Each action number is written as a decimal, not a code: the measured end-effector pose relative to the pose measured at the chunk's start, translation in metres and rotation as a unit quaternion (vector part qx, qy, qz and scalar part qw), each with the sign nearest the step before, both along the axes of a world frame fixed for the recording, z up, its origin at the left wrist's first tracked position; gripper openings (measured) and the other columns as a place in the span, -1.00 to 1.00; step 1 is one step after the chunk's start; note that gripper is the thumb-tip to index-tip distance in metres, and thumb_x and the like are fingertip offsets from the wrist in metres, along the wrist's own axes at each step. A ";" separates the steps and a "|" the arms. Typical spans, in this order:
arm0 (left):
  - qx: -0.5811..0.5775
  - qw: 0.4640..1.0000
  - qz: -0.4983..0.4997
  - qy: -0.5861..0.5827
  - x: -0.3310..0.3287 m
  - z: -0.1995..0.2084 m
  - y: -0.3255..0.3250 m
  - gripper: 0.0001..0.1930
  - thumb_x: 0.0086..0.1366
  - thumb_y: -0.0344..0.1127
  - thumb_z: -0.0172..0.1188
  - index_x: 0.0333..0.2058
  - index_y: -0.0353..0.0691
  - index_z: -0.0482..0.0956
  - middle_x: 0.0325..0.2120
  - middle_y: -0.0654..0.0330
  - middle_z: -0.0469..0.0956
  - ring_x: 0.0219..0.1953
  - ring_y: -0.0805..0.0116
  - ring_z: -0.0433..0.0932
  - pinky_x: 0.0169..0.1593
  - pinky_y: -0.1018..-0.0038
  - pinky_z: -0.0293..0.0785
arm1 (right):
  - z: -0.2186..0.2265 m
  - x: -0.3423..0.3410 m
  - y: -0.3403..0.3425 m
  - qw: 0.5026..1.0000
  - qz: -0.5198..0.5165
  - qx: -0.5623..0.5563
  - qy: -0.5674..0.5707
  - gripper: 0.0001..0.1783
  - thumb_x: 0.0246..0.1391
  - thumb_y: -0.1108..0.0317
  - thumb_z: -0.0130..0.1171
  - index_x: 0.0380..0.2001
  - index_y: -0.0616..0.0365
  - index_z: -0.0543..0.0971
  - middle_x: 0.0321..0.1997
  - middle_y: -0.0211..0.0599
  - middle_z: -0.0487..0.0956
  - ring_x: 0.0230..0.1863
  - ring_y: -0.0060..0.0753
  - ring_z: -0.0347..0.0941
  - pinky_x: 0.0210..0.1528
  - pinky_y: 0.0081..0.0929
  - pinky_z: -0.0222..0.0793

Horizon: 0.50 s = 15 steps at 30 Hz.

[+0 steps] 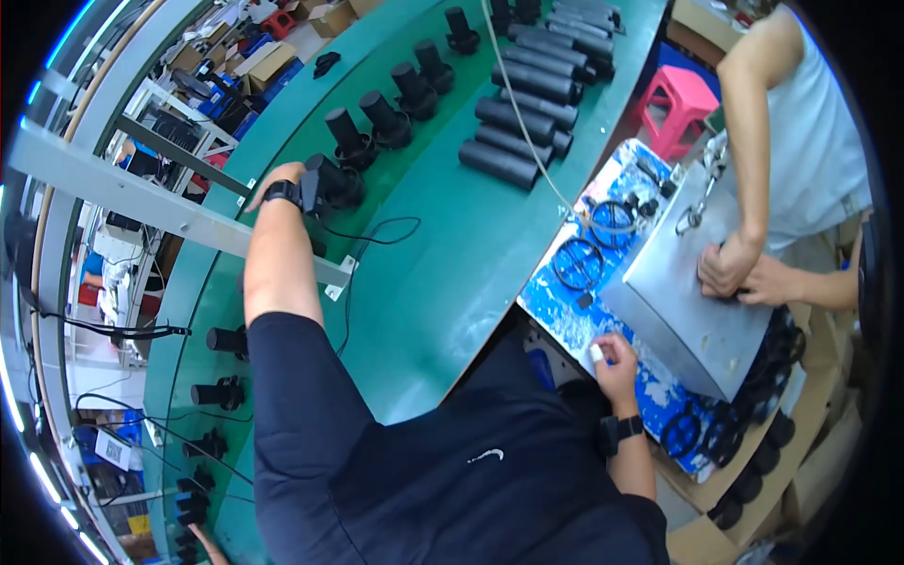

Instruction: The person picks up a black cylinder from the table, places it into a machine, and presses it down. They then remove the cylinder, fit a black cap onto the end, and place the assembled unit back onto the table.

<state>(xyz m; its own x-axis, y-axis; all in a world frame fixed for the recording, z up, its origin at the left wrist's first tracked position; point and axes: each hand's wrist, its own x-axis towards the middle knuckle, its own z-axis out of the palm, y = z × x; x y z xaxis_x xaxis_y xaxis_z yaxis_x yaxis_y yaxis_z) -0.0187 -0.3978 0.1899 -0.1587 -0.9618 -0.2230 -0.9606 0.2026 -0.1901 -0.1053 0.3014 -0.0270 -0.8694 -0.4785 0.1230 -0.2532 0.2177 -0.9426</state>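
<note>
My left arm reaches far out over the green bench, and my left hand (278, 177) is right beside a black cylindrical part with a round collar (344, 181), the nearest in a row of such parts. Its fingers are mostly hidden, so I cannot see whether they grip the part. A black band with a boxy piece circles that wrist. My right hand (617, 365) is low at the edge of the blue, paint-worn table (556, 299), fingers loosely curled and apart, with a white covering or piece at one fingertip. I see nothing held in it.
Black tubes (513, 122) lie in rows on the bench. A metal post (151, 193) crosses near my left arm. At right, a co-worker's hands (739, 268) press on a grey metal box (678, 292). Black rings (577, 264), a pink stool (676, 104) and a carton (791, 471) are nearby.
</note>
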 end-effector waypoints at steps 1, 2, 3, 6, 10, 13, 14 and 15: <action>0.013 1.000 0.015 -0.013 0.013 -0.001 -0.015 -0.49 0.40 0.09 0.22 0.23 0.05 0.70 0.42 0.08 0.47 0.43 -0.12 0.44 0.42 -0.35 0.25 | 0.000 0.001 -0.001 1.000 0.002 -0.018 -0.004 -0.92 0.17 0.55 0.38 -0.30 0.22 0.65 -0.36 -0.38 0.61 -0.43 -0.59 0.50 -0.40 -0.58 0.37; 0.028 0.999 0.028 -0.025 0.023 -0.010 -0.032 -0.47 0.39 0.14 0.25 0.23 0.07 0.70 0.40 0.08 0.49 0.43 -0.05 0.45 0.46 -0.24 0.27 | -0.001 0.002 -0.002 1.000 -0.001 -0.018 -0.013 -0.92 0.17 0.55 0.38 -0.30 0.22 0.65 -0.36 -0.38 0.61 -0.43 -0.59 0.50 -0.40 -0.58 0.37; 0.045 0.998 0.034 -0.035 0.012 -0.010 -0.026 -0.45 0.38 0.18 0.28 0.24 0.10 0.70 0.39 0.08 0.51 0.43 0.01 0.45 0.51 -0.14 0.29 | 0.002 0.001 0.000 1.000 -0.004 -0.012 -0.011 -0.92 0.16 0.54 0.38 -0.30 0.22 0.65 -0.35 -0.37 0.62 -0.43 -0.59 0.50 -0.40 -0.57 0.38; 0.068 0.975 -0.189 -0.091 -0.006 -0.031 0.045 -0.45 0.39 0.13 0.15 0.13 -0.16 0.71 0.22 -0.04 0.64 0.28 -0.05 0.60 0.32 0.06 0.47 | 0.005 0.005 0.017 0.999 -0.041 0.015 -0.003 -0.92 0.16 0.53 0.38 -0.30 0.22 0.66 -0.34 -0.37 0.63 -0.43 -0.58 0.51 -0.40 -0.55 0.40; -0.030 0.995 -0.079 -0.048 0.094 -0.037 -0.099 -0.50 0.46 0.03 0.13 0.15 -0.19 0.71 0.23 -0.09 0.62 0.32 -0.06 0.57 0.37 0.08 0.46 | 0.011 -0.005 -0.007 0.997 0.031 -0.065 0.015 -0.93 0.14 0.54 0.38 -0.31 0.22 0.66 -0.34 -0.37 0.64 -0.43 -0.58 0.52 -0.39 -0.55 0.40; -0.025 0.992 -0.126 0.020 -0.011 -0.049 -0.012 -0.44 0.33 0.03 0.34 0.17 -0.22 0.67 0.20 -0.10 0.65 0.24 -0.12 0.62 0.26 0.08 0.52 | 0.010 0.004 0.013 1.000 -0.004 -0.004 0.003 -0.93 0.13 0.53 0.38 -0.30 0.20 0.68 -0.35 -0.35 0.64 -0.43 -0.56 0.52 -0.39 -0.55 0.40; -0.021 0.991 -0.132 0.023 -0.021 0.001 0.054 -0.44 0.33 0.03 0.34 0.17 -0.22 0.67 0.20 -0.10 0.65 0.24 -0.12 0.62 0.26 0.08 0.52 | 0.015 0.006 0.016 1.000 -0.011 0.001 0.006 -0.93 0.13 0.53 0.38 -0.30 0.20 0.68 -0.35 -0.35 0.64 -0.43 -0.56 0.52 -0.39 -0.55 0.40; 0.024 0.952 -0.292 -0.085 -0.033 0.061 0.135 -0.46 0.34 -0.07 0.40 0.13 -0.33 0.56 0.06 -0.25 0.68 0.22 -0.20 0.62 0.29 0.10 0.52 | 0.019 0.006 0.016 1.000 0.011 0.002 -0.017 -0.93 0.13 0.53 0.38 -0.29 0.20 0.69 -0.34 -0.35 0.64 -0.43 -0.55 0.52 -0.38 -0.54 0.41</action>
